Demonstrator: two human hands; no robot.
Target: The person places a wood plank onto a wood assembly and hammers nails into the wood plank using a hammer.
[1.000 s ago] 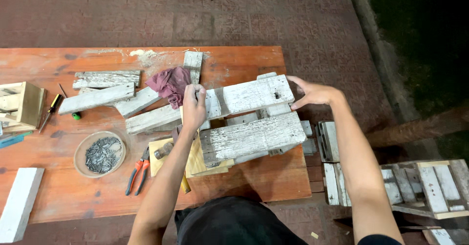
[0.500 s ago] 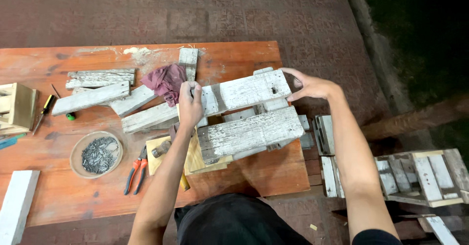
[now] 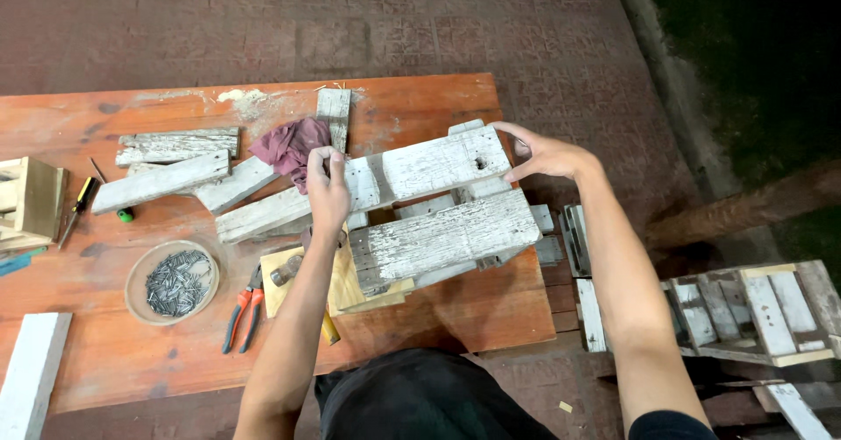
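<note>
A worn orange-red table (image 3: pixel 420 98) is filling the left and centre of the frame, standing on a dark brick floor (image 3: pixel 543 28); the left hand (image 3: pixel 327 186) is gripping the left end of a whitewashed wooden crate (image 3: pixel 438 208) at the centre, and the right hand (image 3: pixel 539 152) is holding its right end with fingers curved; loose planks (image 3: pixel 175 164), a purple rag (image 3: pixel 289 145), a bowl of nails (image 3: pixel 173 280) and pliers (image 3: pixel 241 308) are lying at the left; another crate (image 3: pixel 753 308) is sitting on the floor at the right.
</note>
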